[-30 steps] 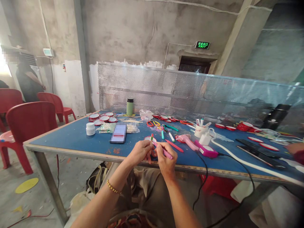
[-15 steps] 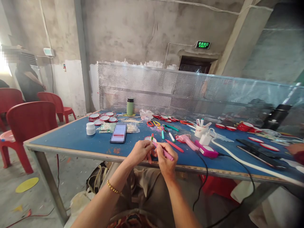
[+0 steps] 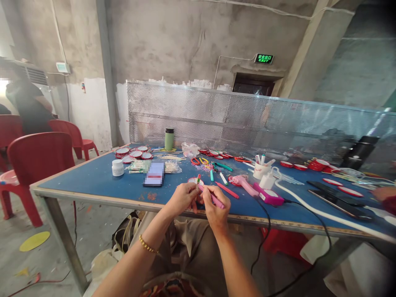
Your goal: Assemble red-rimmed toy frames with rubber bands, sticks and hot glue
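Note:
At the table's near edge, my left hand (image 3: 183, 199) is closed, its fingertips pinching a small red-and-green stick (image 3: 198, 179) that points upward. My right hand (image 3: 218, 209) is wrapped round a pink pen (image 3: 213, 198), whose tip end reaches the left fingertips. What the tip touches is hidden by the fingers. Just behind the hands lies a white round disc with a red rim (image 3: 192, 180). To the right of it are a red pen (image 3: 227, 190) and a white marker with a green end (image 3: 223, 178).
A phone (image 3: 154, 173), white jar (image 3: 118, 168) and green bottle (image 3: 169, 139) stand or lie left. Pliers (image 3: 223, 166), a pen cup (image 3: 261, 170), a pink corded tool (image 3: 247, 185) and a magenta box (image 3: 268, 194) lie right. Someone's hand (image 3: 383, 194) shows far right; another person (image 3: 26, 99) stands far left.
My hands stay in nearly the same place, with the pink pen and stick shifted only slightly. The person at far left has moved a little further left.

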The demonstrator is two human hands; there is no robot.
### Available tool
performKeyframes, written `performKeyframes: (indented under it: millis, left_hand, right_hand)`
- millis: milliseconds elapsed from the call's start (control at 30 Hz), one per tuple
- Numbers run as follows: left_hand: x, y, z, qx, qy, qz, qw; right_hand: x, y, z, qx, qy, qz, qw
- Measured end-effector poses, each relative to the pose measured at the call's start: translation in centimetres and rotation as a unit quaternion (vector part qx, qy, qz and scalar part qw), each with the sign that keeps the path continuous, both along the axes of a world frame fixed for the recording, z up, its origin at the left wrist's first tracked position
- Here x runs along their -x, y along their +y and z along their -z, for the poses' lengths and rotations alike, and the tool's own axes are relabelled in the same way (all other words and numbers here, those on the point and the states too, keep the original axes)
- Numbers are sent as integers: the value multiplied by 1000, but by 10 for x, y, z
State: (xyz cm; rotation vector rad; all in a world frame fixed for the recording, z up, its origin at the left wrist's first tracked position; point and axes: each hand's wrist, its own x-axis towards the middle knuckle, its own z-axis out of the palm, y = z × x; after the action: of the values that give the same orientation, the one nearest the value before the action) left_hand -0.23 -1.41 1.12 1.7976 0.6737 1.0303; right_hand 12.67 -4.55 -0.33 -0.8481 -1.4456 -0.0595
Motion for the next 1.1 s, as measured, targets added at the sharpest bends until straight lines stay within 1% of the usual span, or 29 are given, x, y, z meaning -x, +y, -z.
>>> performKeyframes:
  millis: [267, 433, 667, 1100]
  left_hand:
    - [0, 1, 1, -7, 4, -6, 1000]
    - [1, 1, 0, -5, 1, 2, 1000]
    - [0, 3, 3, 2, 5, 2, 1000]
    - [0, 1, 0, 4, -2, 5, 1000]
  right_hand:
    - [-1, 0, -2, 3, -12, 9, 1000]
    - [-2, 0, -1, 11, -20, 20, 1000]
    - [-1, 0, 0, 16, 19, 14, 1000]
    - [-1, 0, 0, 2, -17, 14, 1000]
